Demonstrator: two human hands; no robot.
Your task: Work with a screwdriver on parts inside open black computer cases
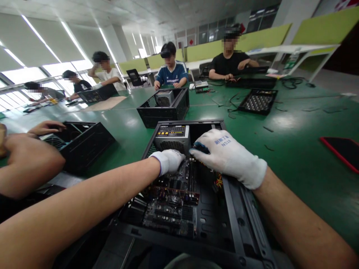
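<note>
An open black computer case (241,220) lies in front of me with its inside facing up. My left hand (173,160), in a white glove, reaches in beside the power supply (172,136). Its fingers are bent down at the top end of the motherboard (168,216), their tips hidden. My right hand (221,153), gloved in white with blue-coated fingertips, is over the case's right side. Thumb and fingers curl toward each other close to the left hand; what they grip, if anything, is hidden. An expansion card (175,196) stands across the board, and coloured cables (218,181) show below my right wrist.
On the green table (297,130) stand another open case (165,108) ahead and one (86,145) at left, where a neighbour's arm (30,157) reaches in. A black panel (259,101), loose cables and a red-edged black object (340,149) lie right. Several people work around the table.
</note>
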